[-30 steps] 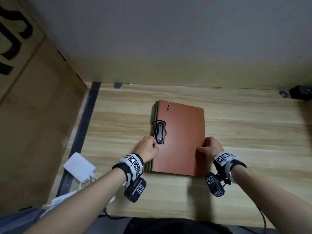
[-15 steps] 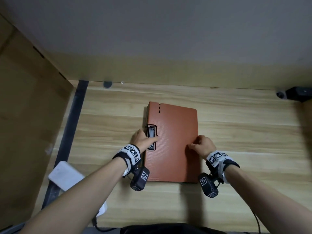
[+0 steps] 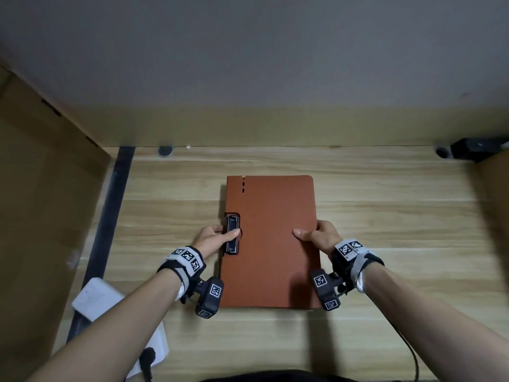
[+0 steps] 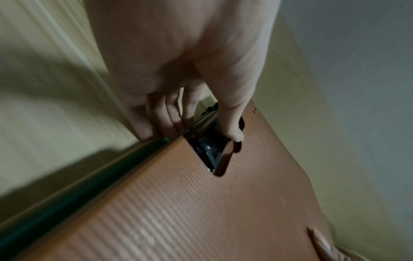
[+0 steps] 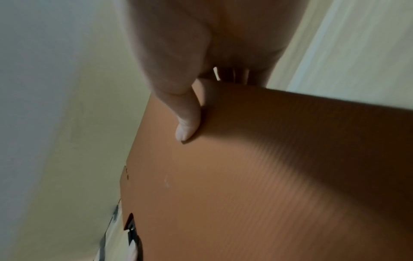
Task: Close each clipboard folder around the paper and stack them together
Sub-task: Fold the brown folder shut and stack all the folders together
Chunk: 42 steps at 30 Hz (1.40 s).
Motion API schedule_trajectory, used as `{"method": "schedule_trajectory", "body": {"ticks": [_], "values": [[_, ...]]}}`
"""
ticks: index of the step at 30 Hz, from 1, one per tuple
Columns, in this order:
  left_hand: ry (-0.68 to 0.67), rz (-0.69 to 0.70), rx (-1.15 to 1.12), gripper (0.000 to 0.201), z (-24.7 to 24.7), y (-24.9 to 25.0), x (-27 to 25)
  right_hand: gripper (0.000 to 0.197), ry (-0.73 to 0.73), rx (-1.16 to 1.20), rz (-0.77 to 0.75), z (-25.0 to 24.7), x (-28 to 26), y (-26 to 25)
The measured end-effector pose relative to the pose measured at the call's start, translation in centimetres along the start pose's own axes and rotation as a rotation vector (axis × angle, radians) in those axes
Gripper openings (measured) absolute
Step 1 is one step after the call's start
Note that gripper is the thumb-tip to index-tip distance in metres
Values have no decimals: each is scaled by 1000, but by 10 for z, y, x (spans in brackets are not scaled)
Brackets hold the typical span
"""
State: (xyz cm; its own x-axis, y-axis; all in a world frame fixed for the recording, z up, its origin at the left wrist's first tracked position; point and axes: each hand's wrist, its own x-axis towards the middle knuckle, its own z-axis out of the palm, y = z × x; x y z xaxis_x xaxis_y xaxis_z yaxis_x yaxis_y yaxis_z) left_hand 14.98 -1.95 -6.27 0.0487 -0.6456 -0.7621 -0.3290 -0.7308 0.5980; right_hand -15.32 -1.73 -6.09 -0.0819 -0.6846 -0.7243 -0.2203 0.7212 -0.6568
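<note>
The flat rust-brown ribbed plastic clipboard folder [image 3: 271, 241], closed atop a green-edged one, lies mid-desk; the left hand [image 3: 213, 239] pinches its clip side and the right hand [image 3: 321, 238] its open edge, likely to square the stack.

Head view from above, facing down; both wrist views close along the fingers, sharing the brown folder [image 3: 271, 238].

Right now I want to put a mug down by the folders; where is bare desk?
Bare wood lies between the brown folder and the back wall, and on the desk right of the right hand. Left of the left hand is a narrower strip up to the dark rail. The near-left corner is crowded by a white adapter.
</note>
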Motion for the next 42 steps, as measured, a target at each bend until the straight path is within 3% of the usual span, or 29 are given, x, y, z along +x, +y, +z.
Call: {"method": "schedule_trajectory", "body": {"ticks": [8, 12, 15, 18, 22, 30, 33, 36, 40, 42], "values": [[-166, 55, -179, 63, 9, 18, -24, 41, -95, 84, -149, -7, -32, -18], [-48, 130, -232, 62, 18, 29, -37, 40, -79, 51, -255, -25, -50, -20], [73, 287, -231, 52, 26, 61, -58, 42, -5, 37, -395, -44, -60, -36], [126, 454, -189, 57, 30, 93, -75, 44, 54, 21, -530, -60, -66, -52], [192, 588, -134, 57, 43, 111, -90, 49, 114, -12, -595, -80, -77, -53], [115, 636, -61, 62, 69, 92, -114, 53, 150, -15, -535, -98, -97, -30], [80, 674, -134, 59, 62, 100, -134, 47, 173, 62, -573, -101, -114, -41], [26, 721, -199, 61, 53, 112, -155, 57, 157, 145, -670, -105, -134, -54], [7, 655, -402, 89, 56, 127, -157, 65, 156, 295, -730, -96, -145, -66], [7, 628, -526, 90, 58, 124, -140, 61, 170, 353, -708, -91, -144, -67]]}}
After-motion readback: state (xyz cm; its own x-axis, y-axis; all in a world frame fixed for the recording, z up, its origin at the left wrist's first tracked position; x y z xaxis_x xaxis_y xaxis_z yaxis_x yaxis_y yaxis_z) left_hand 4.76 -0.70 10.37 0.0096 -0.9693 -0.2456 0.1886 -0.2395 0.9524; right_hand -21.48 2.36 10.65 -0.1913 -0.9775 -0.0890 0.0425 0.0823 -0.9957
